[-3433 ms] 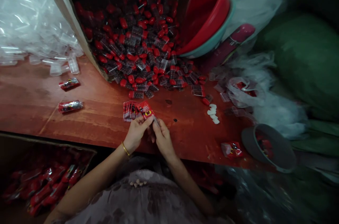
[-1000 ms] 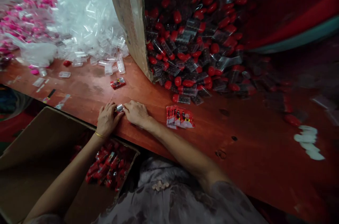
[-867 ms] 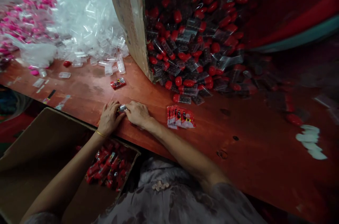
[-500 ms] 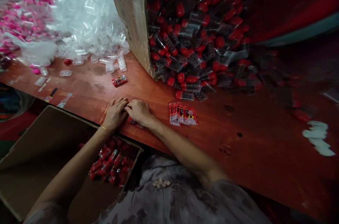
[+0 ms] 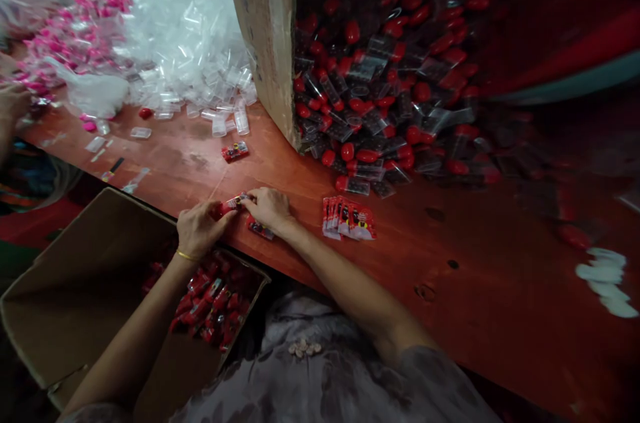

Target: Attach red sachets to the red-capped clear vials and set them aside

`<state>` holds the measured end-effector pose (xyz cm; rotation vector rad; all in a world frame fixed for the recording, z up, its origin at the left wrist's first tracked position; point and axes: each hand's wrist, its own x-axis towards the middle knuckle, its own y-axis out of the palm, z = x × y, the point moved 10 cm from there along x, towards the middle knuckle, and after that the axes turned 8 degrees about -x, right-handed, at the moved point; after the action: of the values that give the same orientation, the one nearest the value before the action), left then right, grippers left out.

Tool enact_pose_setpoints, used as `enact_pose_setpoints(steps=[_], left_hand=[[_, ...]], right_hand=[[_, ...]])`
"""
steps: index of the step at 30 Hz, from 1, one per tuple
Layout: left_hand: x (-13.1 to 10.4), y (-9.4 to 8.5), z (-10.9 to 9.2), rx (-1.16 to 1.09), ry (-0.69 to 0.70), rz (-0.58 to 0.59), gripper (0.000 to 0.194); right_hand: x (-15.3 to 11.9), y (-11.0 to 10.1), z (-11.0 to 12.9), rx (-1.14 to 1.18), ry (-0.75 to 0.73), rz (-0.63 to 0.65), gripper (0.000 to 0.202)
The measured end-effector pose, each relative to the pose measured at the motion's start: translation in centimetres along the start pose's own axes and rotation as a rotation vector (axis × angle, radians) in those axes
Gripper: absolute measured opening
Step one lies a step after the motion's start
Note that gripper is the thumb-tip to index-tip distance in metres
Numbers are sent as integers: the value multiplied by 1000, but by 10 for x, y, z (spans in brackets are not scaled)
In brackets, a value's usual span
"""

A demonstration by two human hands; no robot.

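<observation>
Between my two hands lies a small plastic container with a red printed wrapper point(image 5: 231, 203), held near the table's front edge. My left hand point(image 5: 199, 228) is closed on its left end with fingers and thumb. The fingertips of my right hand point(image 5: 271, 207) pinch its right end. Just below my right hand, a second red-wrapped container point(image 5: 261, 229) lies on the table. A third wrapped container point(image 5: 235, 151) sits farther back. To the right of my right hand, several flat red printed wrappers point(image 5: 349, 217) are fanned out in a stack.
A cardboard box point(image 5: 270, 43) on its side spills red-capped clear containers point(image 5: 367, 155). Clear plastic pieces point(image 5: 185, 43) and pink ones point(image 5: 75, 36) are heaped at back left. Below the edge, an open carton point(image 5: 100, 236) holds red-wrapped containers point(image 5: 213, 306). Another person's hand point(image 5: 11, 106) is at far left.
My hands have moved apart, and the wrapped container between them now shows. My left hand has shifted left. The view has turned slightly left, bringing another person's hand into sight.
</observation>
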<state>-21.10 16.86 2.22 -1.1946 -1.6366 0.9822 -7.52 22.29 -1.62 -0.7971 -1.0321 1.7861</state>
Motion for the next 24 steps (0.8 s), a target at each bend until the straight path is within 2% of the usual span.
enact_pose_setpoints(steps=[2,4,6,8,11,16,24], left_hand=[[-2,-4,6,-31,-72,3,53],[-3,-2,21,-123,-216,27,56],[-6,9,38,-274,-360,108,53],[-10,24,44,-458,-426,189,50],[-11,39,41,-635,-410,224,48],[-6,49,35,-682,-375,191,40],[0,59,24,-1037,-497,290,39]], right_hand=[[1,1,-1,5,6,-4,33],[2,1,-1,10,7,-16,32],[2,1,-1,16,7,-32,31],[2,0,-1,22,6,-48,29],[3,-1,-3,28,10,-67,27],[8,1,-11,70,51,-61,28],[17,-1,-19,129,76,-14,26]])
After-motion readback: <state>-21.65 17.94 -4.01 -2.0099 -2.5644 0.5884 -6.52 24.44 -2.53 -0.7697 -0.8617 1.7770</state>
